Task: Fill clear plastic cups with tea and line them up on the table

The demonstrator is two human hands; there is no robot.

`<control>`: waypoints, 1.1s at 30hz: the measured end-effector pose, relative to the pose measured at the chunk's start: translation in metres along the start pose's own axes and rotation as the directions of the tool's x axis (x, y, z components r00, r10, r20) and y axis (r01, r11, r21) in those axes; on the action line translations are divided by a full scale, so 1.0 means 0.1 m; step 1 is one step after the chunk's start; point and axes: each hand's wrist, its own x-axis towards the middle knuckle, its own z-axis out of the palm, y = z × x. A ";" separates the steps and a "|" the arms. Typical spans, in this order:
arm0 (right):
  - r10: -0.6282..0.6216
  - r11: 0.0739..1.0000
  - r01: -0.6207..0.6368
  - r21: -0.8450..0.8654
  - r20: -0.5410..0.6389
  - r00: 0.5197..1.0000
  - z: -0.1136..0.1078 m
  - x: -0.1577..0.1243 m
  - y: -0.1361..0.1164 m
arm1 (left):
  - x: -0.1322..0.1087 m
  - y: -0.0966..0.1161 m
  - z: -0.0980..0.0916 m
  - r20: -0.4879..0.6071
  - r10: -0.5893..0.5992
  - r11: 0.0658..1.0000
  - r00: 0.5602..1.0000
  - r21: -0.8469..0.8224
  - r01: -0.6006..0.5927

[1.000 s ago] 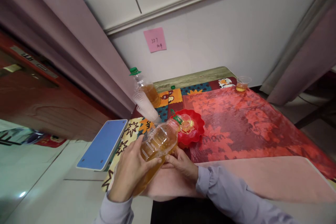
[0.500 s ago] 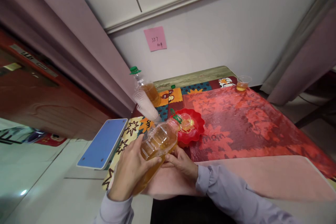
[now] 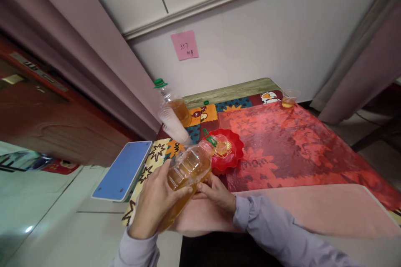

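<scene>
A large clear bottle [image 3: 191,167] of amber liquid lies tilted between my hands, its neck toward the red scalloped dish [image 3: 236,156]. My left hand [image 3: 158,200] is wrapped around the bottle's body from the left. From the right, my right hand [image 3: 214,192] grips its underside, the fingertips partly hidden. A green ring [image 3: 212,140] circles the bottle's mouth. Right at the mouth, a clear plastic cup [image 3: 222,144] stands in the dish; how much liquid it holds I cannot tell.
Behind stand a second bottle [image 3: 178,108] with a green cap and a leaning stack of clear cups [image 3: 172,125]. A small green cap [image 3: 206,102] lies nearby. Another cup [image 3: 288,99] with some liquid sits at the far right corner. A blue board [image 3: 123,171] adjoins the table's left side.
Both hands and the tilted bottle hold almost the same position. The whole view has shifted very slightly.
</scene>
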 end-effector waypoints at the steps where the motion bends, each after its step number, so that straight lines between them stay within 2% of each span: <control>1: -0.001 1.000 0.001 0.000 0.001 1.000 0.00 0.00 0.00 | 0.00 0.00 0.00 0.000 0.000 1.000 1.000 0.001 0.000; 10: 0.006 1.000 -0.006 -0.010 -0.008 1.000 0.00 0.00 0.00 | 0.00 0.04 -0.02 0.007 -0.005 1.000 1.000 -0.004 0.005; 22: 0.013 1.000 -0.013 -0.012 -0.007 1.000 0.00 0.00 -0.01 | 0.00 -0.02 0.02 -0.021 0.019 1.000 1.000 0.009 -0.019; 33: 0.009 1.000 -0.009 -0.014 -0.006 1.000 0.01 -0.01 -0.01 | 0.01 0.00 -0.01 0.003 0.007 1.000 1.000 -0.006 -0.007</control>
